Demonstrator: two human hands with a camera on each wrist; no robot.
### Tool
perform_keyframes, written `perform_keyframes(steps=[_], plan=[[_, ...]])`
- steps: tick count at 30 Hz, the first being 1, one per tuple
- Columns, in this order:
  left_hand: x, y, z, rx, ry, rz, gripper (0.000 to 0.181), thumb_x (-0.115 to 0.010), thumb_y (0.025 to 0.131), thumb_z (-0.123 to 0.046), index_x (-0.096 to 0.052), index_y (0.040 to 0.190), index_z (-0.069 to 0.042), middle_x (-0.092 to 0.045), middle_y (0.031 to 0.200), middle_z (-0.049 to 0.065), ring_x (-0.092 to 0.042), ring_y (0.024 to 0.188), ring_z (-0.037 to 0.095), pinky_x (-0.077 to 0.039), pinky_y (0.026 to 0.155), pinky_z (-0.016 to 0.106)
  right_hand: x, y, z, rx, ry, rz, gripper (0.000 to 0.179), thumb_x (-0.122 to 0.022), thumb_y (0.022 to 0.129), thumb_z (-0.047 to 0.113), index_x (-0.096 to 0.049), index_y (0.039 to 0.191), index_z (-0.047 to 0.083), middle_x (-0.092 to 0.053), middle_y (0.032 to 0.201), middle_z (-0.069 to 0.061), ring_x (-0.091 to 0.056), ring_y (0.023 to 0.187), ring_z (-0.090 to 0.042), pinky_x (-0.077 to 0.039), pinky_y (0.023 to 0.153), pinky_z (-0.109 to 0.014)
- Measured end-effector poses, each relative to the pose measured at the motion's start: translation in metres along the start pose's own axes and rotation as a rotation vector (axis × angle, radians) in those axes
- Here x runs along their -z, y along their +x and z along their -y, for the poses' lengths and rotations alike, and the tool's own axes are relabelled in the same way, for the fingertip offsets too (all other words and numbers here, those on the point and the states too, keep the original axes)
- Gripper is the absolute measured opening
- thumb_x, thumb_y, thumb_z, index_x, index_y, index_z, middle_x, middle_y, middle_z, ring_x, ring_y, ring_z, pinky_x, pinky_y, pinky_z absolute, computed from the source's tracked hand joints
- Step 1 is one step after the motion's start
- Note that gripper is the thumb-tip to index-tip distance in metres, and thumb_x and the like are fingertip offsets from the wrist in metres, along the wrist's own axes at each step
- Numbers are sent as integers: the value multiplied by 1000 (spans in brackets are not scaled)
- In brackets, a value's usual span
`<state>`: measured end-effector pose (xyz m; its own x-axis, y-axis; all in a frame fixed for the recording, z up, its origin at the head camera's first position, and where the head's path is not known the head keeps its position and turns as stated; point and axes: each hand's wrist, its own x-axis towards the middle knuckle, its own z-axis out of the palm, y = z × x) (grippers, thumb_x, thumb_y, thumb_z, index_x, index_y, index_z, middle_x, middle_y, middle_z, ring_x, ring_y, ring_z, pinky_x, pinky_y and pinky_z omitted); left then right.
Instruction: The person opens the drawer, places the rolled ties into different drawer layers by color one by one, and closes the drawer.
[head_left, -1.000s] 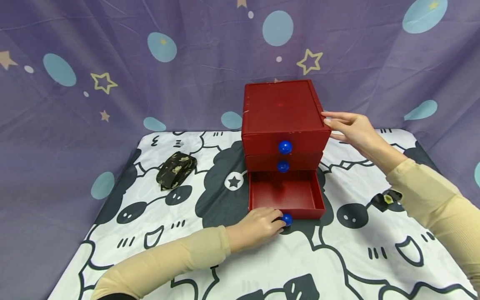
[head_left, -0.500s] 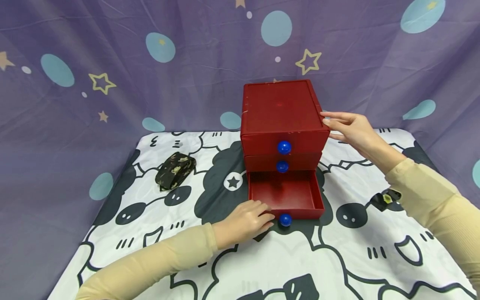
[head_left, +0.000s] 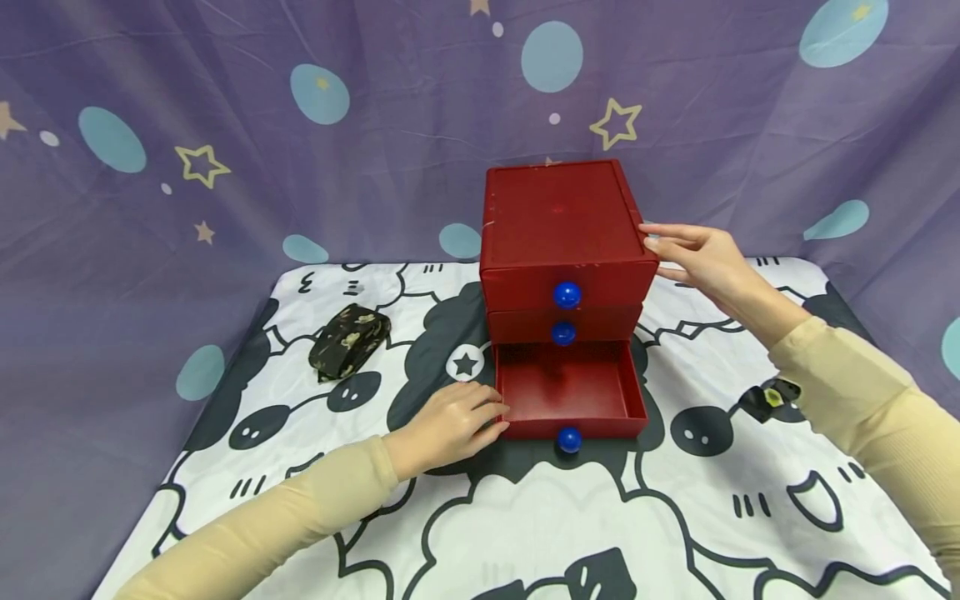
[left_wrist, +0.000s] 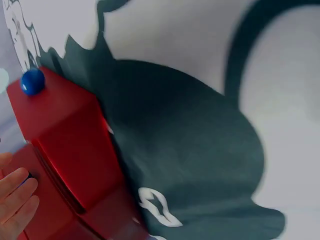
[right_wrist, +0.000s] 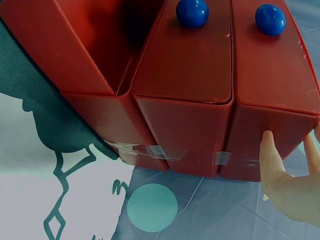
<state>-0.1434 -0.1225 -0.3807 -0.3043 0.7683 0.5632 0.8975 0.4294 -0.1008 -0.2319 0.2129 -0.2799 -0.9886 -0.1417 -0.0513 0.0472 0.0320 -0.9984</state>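
Note:
A red cabinet point(head_left: 562, 217) of stacked drawers with round blue knobs stands on the table. Its bottom drawer point(head_left: 573, 396) is pulled out and holds nothing; the two drawers above are closed. My left hand point(head_left: 453, 421) is at the left front corner of the pulled-out drawer, away from its blue knob point(head_left: 569, 440), fingers relaxed and holding nothing. In the left wrist view, only the fingers point(left_wrist: 19, 200) show, at the left edge. My right hand point(head_left: 701, 260) rests its fingertips on the upper right side of the cabinet; the right wrist view shows a finger point(right_wrist: 268, 150) against that side wall.
A black pouch point(head_left: 348, 342) with a floral pattern lies at the left of the table. On the right, close to my sleeve, is a small black object point(head_left: 770, 398) with a yellow middle. A purple curtain point(head_left: 405, 150) hangs behind the table.
My left hand has let go of the bottom drawer's blue knob and moved left to the drawer's corner. The drawer stays out; my right hand keeps its place on the cabinet.

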Motion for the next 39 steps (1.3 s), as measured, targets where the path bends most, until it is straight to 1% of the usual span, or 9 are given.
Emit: perform_keyframes(steps=[3, 7, 14, 19, 22, 27, 33, 36, 39], plan=[[0, -6, 7, 33, 6, 6, 13, -63, 79, -19, -69, 84, -8, -61, 83, 3, -59, 76, 15, -48, 71, 28, 0, 0, 0, -5, -17, -5, 56, -67, 77, 26, -49, 127, 8, -45, 124, -9, -56, 95, -6, -49, 73, -22], [2, -15, 16, 84, 18, 16, 16, -68, 73, -18, -68, 85, -7, -61, 84, 4, -59, 78, 17, -48, 69, 29, 1, -1, 0, -12, -34, -6, 57, -66, 78, 27, -48, 128, 9, -41, 128, -11, -54, 99, -7, -49, 73, -21], [4, -28, 35, 141, 56, 25, 18, -68, 73, -17, -68, 86, -5, -61, 85, 7, -58, 76, 19, -47, 65, 32, 2, -1, 0, -9, -91, -18, 56, -65, 78, 31, -48, 128, 11, -40, 130, -11, -51, 103, -8, -48, 76, -22], [8, -37, 49, 197, 72, 41, 17, -67, 73, -15, -68, 85, -4, -60, 85, 7, -56, 73, 18, -47, 63, 32, 2, -1, 0, -4, -58, -12, 55, -66, 78, 28, -49, 127, 10, -41, 128, -12, -52, 100, -7, -49, 74, -21], [11, -42, 56, 227, 78, 56, 16, -68, 73, -15, -68, 85, -4, -60, 84, 7, -57, 73, 19, -48, 65, 32, 1, -1, 0, 1, -19, -10, 53, -67, 78, 26, -51, 125, 10, -44, 125, -11, -55, 97, -6, -49, 73, -22], [14, -48, 68, 257, 70, 61, 15, -69, 72, -11, -68, 85, -3, -60, 84, 9, -58, 74, 21, -48, 68, 34, 1, -1, 0, 5, 15, -7, 51, -68, 77, 24, -53, 124, 9, -45, 122, -10, -56, 94, -6, -50, 72, -22], [18, -60, 83, 309, 103, 65, 15, -66, 75, -11, -67, 86, -1, -60, 87, 12, -58, 79, 25, -48, 70, 37, 0, 0, 0, -4, -20, -8, 53, -67, 77, 26, -51, 125, 10, -43, 125, -10, -54, 97, -7, -49, 73, -22], [19, -65, 91, 341, 117, 65, 15, -64, 77, -11, -66, 87, 0, -60, 88, 13, -57, 81, 26, -47, 71, 38, 0, 0, -1, -5, -31, -12, 53, -67, 77, 28, -52, 125, 11, -45, 123, -9, -55, 96, -7, -49, 73, -22], [21, -69, 97, 368, 126, 68, 17, -65, 76, -10, -66, 88, 1, -60, 88, 13, -57, 81, 27, -46, 71, 39, 0, 0, -1, -4, -34, -11, 54, -67, 77, 28, -52, 125, 11, -47, 121, -8, -56, 95, -7, -49, 74, -22]])
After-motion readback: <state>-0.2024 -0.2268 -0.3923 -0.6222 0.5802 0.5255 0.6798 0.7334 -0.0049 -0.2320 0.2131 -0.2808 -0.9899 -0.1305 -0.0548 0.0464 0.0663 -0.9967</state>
